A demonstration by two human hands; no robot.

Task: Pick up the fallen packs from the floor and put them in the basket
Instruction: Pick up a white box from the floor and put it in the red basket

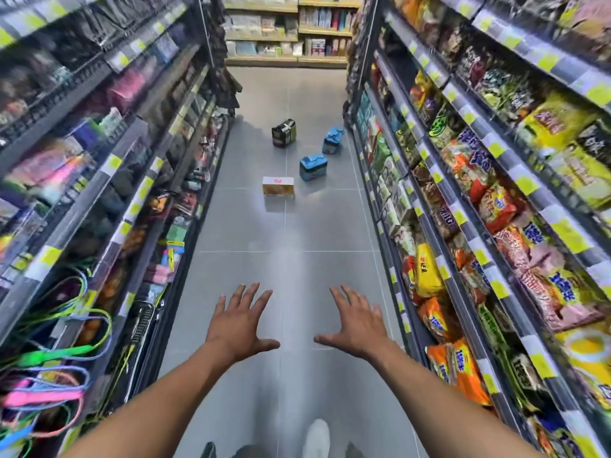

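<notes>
Several packs lie on the grey tiled aisle floor ahead of me. Nearest is a white and orange pack (278,186). Behind it to the right lies a blue pack (313,167), and a second blue pack (333,140) lies farther back. A dark green pack (284,132) stands farthest, toward the left. My left hand (238,320) and my right hand (356,320) are stretched out in front of me, palms down, fingers spread, holding nothing, well short of the packs. No basket is in view.
Shelves on the left (109,180) hold bags and small goods with coloured straps hanging out. Shelves on the right (469,206) hold noodle and snack packets. Wooden shelves (291,34) close the aisle's far end. My white shoe (316,438) shows at the bottom.
</notes>
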